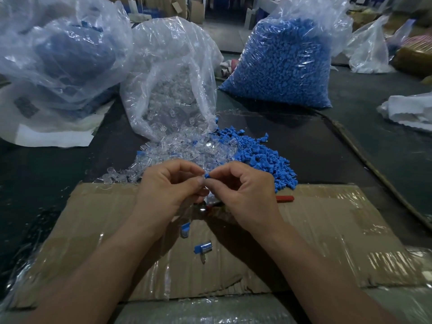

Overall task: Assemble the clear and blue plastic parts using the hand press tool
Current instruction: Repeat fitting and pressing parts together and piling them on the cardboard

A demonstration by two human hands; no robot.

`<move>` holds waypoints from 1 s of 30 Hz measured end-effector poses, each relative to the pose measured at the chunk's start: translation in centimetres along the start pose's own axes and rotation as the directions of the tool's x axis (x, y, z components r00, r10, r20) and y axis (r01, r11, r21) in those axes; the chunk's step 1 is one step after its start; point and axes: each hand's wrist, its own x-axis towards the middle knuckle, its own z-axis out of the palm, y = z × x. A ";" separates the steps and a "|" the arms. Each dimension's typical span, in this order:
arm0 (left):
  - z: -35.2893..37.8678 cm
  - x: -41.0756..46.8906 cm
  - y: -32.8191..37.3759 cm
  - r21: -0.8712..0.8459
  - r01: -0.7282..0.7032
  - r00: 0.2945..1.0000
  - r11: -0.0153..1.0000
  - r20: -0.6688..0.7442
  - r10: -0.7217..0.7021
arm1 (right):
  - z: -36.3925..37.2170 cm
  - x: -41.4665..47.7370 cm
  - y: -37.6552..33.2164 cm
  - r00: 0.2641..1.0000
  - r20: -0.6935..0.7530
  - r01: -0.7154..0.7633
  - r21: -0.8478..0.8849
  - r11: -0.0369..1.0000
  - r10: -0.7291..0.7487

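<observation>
Both hands meet fingertip to fingertip above the near edge of the parts heap. The right hand (pixel 243 188) pinches a small blue part (pixel 207 175) between thumb and forefinger. The left hand (pixel 173 183) is curled into a narrow pinch against it, and what it holds looks like a clear part (pixel 208 192), though only a glint shows below the fingers. I judge the two pieces are being mated by hand, close to the eyes, before any pressing.

Right under the hands lies the hand press tool (pixel 284 198). Only a red handle and a bit of metal show, and the rest is covered by the hands. On the taped cardboard sheet (pixel 327 230), two finished pieces (pixel 203 247) lie nearer the body, probably dropped there to keep them apart from loose stock.

Just beyond the fingers, the clear pile (pixel 163 157) and the blue pile (pixel 264 160) lie side by side on the desk (pixel 304 136), each within reach. An open clear-parts bag (pixel 173 90) and a blue-parts bag (pixel 280 66) stand behind. The contents of a crumpled bag on the left (pixel 58 54) are too veiled to tell.
</observation>
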 end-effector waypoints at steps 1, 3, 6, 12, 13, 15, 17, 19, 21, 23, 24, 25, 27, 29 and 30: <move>0.0 0.0 0.0 0.000 0.001 1.000 1.000 0.002 -0.001 | -0.1 0.0 0.0 1.000 -0.002 0.009 -0.002 1.000 -0.009; 0.1 0.0 0.2 -0.023 0.010 1.000 1.000 0.009 -0.010 | -0.2 0.1 0.1 1.000 -0.021 0.023 -0.021 1.000 -0.024; 0.0 -0.2 0.4 -0.058 0.031 0.999 0.998 0.021 -0.030 | -0.3 0.2 0.3 1.000 -0.015 -0.007 0.010 1.000 0.007; 0.0 -0.3 0.8 -0.081 0.108 0.994 0.991 0.032 -0.106 | -0.5 0.1 0.5 0.999 0.053 -0.003 0.098 0.995 -0.003; 0.0 -0.4 0.8 -0.083 0.119 0.993 0.989 0.028 -0.117 | -0.5 0.1 0.6 0.998 0.069 -0.005 0.098 0.995 -0.002; 0.1 -0.4 1.0 -0.100 0.135 0.991 0.986 0.023 -0.133 | -0.6 0.1 0.6 0.994 0.107 -0.006 0.106 0.994 -0.005; 0.0 -0.4 1.0 -0.118 0.153 0.988 0.981 0.023 -0.152 | -0.6 0.1 0.6 0.991 0.131 0.001 0.126 0.992 -0.018; -0.1 -0.4 1.0 -0.114 0.170 0.985 0.979 0.035 -0.167 | -0.7 0.0 0.7 0.992 0.120 0.016 0.143 0.990 -0.033; -0.3 -0.3 0.9 -0.137 0.194 0.980 0.971 0.063 -0.187 | -0.7 0.1 0.9 0.993 0.103 0.041 0.130 0.991 -0.055; -0.4 -0.2 0.9 -0.191 0.226 0.973 0.955 0.097 -0.211 | -0.9 0.1 0.9 0.993 0.086 0.067 0.113 0.991 -0.077; -0.4 -0.1 0.9 -0.205 0.237 0.970 0.950 0.110 -0.218 | -1.0 0.1 1.0 0.993 0.079 0.075 0.111 0.991 -0.084; -0.5 -0.1 0.9 -0.208 0.242 0.968 0.948 0.119 -0.221 | -1.0 0.1 1.0 0.993 0.075 0.079 0.110 0.991 -0.088; -0.5 0.0 0.9 -0.202 0.243 0.967 0.949 0.132 -0.220 | -1.1 0.1 1.0 0.993 0.074 0.085 0.095 0.992 -0.092; -0.6 0.0 0.9 -0.196 0.243 0.966 0.950 0.141 -0.218 | -1.0 0.0 1.1 0.992 0.080 0.089 0.077 0.993 -0.095; -0.6 0.0 1.0 -0.194 0.245 0.965 0.950 0.143 -0.220 | -1.0 0.0 1.1 0.992 0.083 0.091 0.070 0.993 -0.096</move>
